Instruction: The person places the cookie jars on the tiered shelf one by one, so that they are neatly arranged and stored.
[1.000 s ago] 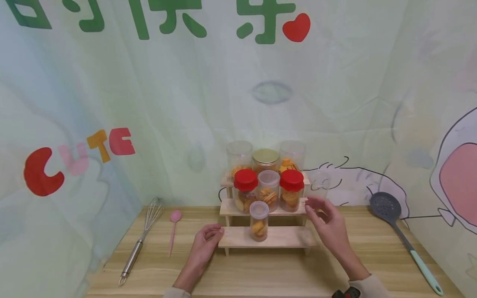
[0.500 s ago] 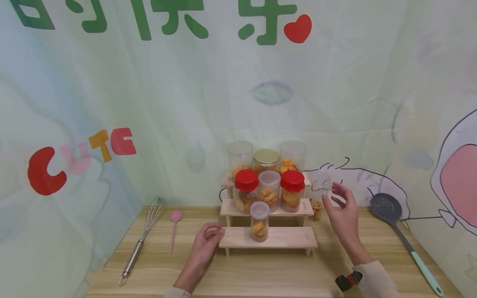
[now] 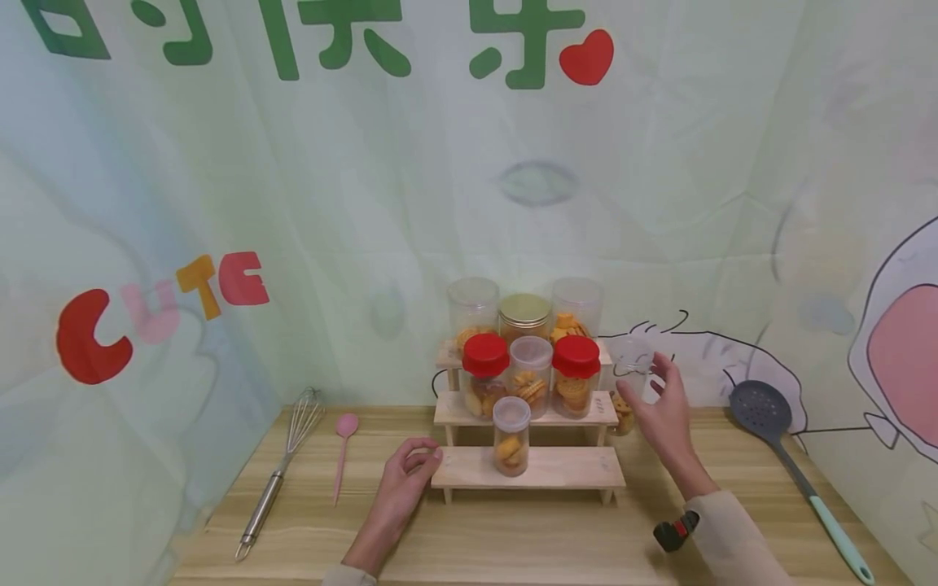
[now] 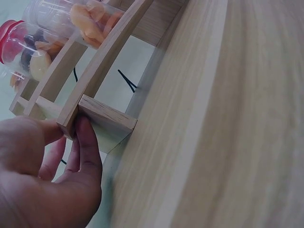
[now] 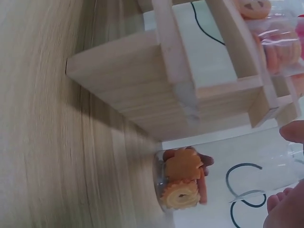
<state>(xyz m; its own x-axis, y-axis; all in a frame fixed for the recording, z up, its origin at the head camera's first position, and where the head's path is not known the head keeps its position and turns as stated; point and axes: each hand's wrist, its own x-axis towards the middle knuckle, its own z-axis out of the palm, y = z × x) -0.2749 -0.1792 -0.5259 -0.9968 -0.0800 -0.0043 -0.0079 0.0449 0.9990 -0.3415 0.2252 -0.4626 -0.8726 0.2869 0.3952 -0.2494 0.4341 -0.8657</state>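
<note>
My left hand pinches the left end of the lowest board of a tiered wooden stand. In the left wrist view, the thumb of the left hand lies on the board's end and the fingers are under it. My right hand is spread around the upper part of a tall clear cookie jar beside the stand's right side. The right wrist view shows thumb and fingertips at opposite sides of this jar, with cookies at its bottom. The jar stands upright on the table.
On the stand are red-lidded jars, a gold-lidded jar, and a small clear jar on the lowest board. A whisk and pink spoon lie left. A grey skimmer lies right. A printed cloth hangs behind.
My right hand has gone from the stand's right end out to the right, then back in around the clear cookie jar. My left hand has stayed on the lowest board.
</note>
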